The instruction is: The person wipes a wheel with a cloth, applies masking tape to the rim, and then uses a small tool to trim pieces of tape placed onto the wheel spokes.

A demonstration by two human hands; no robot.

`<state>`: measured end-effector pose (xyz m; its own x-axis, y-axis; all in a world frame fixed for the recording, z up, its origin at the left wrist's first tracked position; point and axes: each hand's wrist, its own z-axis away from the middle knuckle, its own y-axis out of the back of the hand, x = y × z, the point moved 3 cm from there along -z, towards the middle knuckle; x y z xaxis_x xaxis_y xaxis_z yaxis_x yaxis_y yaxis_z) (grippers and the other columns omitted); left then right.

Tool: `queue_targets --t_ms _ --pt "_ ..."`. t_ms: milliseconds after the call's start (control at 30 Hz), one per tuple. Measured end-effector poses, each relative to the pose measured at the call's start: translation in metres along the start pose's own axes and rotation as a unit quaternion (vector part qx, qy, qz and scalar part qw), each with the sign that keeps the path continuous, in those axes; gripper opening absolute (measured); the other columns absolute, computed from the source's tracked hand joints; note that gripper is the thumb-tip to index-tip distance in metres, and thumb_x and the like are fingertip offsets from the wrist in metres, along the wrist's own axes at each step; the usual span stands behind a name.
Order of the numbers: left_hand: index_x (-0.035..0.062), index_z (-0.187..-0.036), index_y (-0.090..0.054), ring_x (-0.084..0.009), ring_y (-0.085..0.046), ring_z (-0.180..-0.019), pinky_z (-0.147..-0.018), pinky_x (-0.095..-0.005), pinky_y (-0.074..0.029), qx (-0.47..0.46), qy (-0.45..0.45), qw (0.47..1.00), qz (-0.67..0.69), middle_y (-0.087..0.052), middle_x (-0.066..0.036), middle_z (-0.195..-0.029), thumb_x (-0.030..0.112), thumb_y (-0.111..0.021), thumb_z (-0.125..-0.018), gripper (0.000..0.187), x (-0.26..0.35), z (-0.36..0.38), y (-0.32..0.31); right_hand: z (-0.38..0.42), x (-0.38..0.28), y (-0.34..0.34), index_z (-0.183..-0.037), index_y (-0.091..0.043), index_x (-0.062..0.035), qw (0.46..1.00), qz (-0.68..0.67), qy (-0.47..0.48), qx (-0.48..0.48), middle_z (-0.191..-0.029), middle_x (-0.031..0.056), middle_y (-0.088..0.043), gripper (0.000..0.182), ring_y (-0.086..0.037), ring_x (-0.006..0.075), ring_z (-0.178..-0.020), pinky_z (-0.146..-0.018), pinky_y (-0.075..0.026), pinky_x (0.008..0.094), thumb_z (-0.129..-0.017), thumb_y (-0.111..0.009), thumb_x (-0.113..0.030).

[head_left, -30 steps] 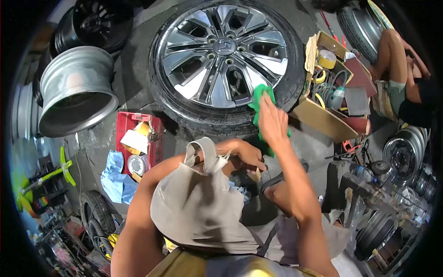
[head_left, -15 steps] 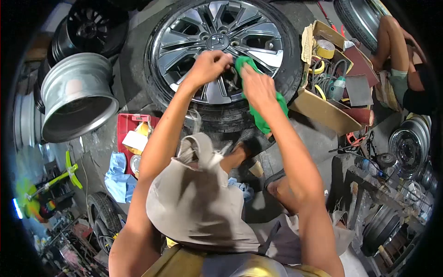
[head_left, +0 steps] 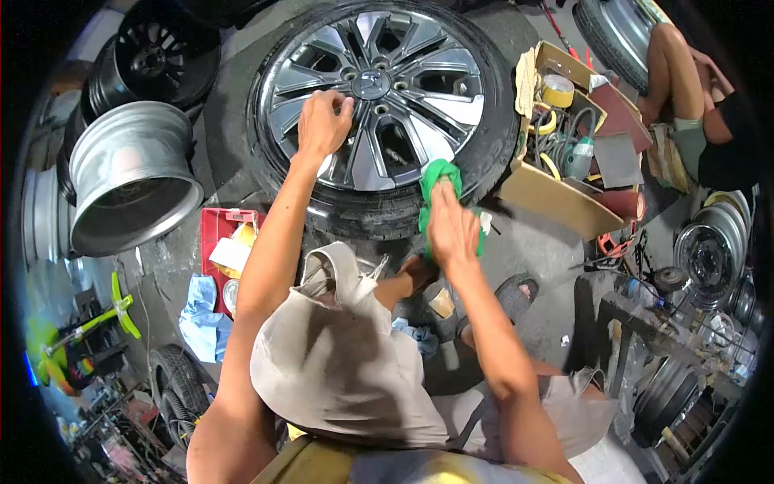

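Note:
A tyre with a silver and dark alloy wheel lies flat on the floor in front of me. My left hand rests on the spokes left of the centre cap, its fingers bent; whether they hold anything small is hidden. At the wheel's lower right edge, my right hand grips a green cloth, which bunches up over the rim and hangs down beside the tyre.
A cardboard box of tapes, cables and sandpaper stands right of the tyre. Bare rims stand at left, near a red tray and a blue cloth. Another person's bent leg shows at upper right.
My left hand has moved left, away from the area below the centre cap. My right hand has moved down with the green cloth to the wheel's edge. The hands are now farther apart.

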<state>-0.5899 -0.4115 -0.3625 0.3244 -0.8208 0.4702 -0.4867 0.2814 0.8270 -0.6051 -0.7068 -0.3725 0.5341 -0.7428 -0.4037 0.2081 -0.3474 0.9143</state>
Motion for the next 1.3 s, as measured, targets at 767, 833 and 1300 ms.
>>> queue_targets --t_ms 767,833,1300 --pt "0.0002 -0.107 -0.075 -0.0476 -0.068 -0.107 -0.097 -0.0515 -0.048 -0.097 0.251 0.961 0.071 -0.074 -0.028 -0.102 0.074 -0.041 -0.099 0.081 -0.024 0.027 -0.006 0.008 -0.007 0.005 -0.116 -0.052 -0.0084 0.993 -0.111 -0.010 0.024 -0.118 0.0245 -0.066 0.025 -0.066 0.0512 -0.081 -0.069 -0.053 0.0594 -0.092 -0.056 -0.003" --pt "0.0000 -0.106 -0.075 -0.0479 -0.068 -0.106 -0.096 -0.0516 -0.049 -0.087 0.242 0.964 0.069 -0.074 -0.029 -0.102 0.074 -0.040 -0.100 0.082 -0.026 0.029 -0.008 -0.014 0.010 0.004 -0.114 -0.050 -0.0084 0.996 -0.092 -0.006 0.019 -0.107 0.0249 -0.068 0.023 -0.065 0.0527 -0.078 -0.067 -0.051 0.0603 -0.092 -0.055 -0.004" --pt "0.0009 -0.104 -0.076 -0.0479 -0.068 -0.107 -0.096 -0.0515 -0.049 -0.099 0.247 0.961 0.077 -0.074 -0.030 -0.102 0.076 -0.042 -0.098 0.083 -0.028 0.030 -0.008 -0.005 0.005 0.010 -0.118 -0.048 -0.0073 0.997 -0.071 -0.028 0.028 -0.116 0.0234 -0.066 0.025 -0.066 0.0523 -0.082 -0.070 -0.050 0.0624 -0.094 -0.052 -0.005"
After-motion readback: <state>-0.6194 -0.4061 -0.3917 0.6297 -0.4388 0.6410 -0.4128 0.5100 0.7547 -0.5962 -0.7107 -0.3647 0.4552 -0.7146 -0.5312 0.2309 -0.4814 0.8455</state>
